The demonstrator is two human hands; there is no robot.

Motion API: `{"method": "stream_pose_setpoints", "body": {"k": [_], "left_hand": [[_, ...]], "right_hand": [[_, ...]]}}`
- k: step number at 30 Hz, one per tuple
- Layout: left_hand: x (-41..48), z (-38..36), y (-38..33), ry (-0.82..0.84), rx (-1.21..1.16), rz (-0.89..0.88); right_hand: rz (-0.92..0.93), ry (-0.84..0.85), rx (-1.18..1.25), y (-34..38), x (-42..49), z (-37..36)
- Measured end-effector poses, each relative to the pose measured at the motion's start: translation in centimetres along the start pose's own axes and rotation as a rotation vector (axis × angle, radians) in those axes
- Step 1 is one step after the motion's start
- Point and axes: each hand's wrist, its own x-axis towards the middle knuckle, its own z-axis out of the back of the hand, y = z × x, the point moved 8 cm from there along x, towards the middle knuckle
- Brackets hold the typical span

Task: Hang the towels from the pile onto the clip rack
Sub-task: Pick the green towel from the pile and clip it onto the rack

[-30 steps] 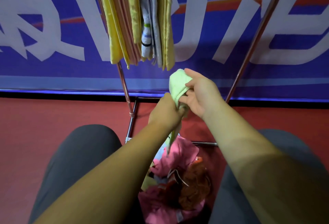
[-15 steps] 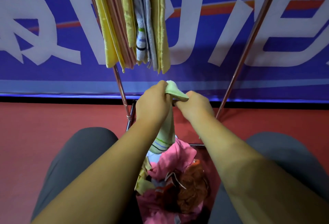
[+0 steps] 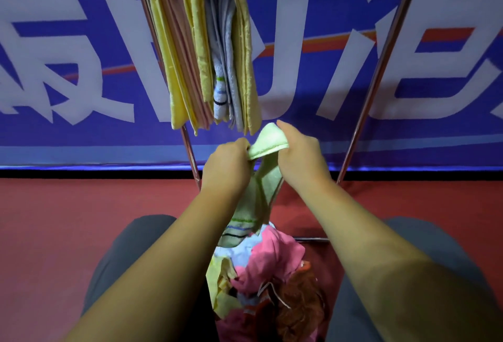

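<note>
A green towel (image 3: 268, 178) is gripped at its top edge by the left hand (image 3: 227, 167) and right hand (image 3: 300, 156), above the pile (image 3: 269, 273).

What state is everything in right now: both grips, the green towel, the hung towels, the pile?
Green towel: lifted, draping down, not yet clipped.
Left grip: hand pinches the towel's top edge.
Right grip: hand holds that edge's other end.
Hung towels: hanging bunched together on the rack.
Pile: jumbled, several towels left.
</note>
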Motion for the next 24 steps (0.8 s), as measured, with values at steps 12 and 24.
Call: {"method": "stream_pose_setpoints", "body": {"k": [12, 24], "left_hand": [[9.9, 13.8, -7.7, -0.119, -0.036, -0.062], [18.3, 25.5, -12.7, -0.295, 0.094, -0.003]], "right_hand": [[0.232, -0.071, -0.237, 9.6, 6.6, 10.1], [0.326, -0.330, -0.531, 19.4, 14.8, 19.0]]}}
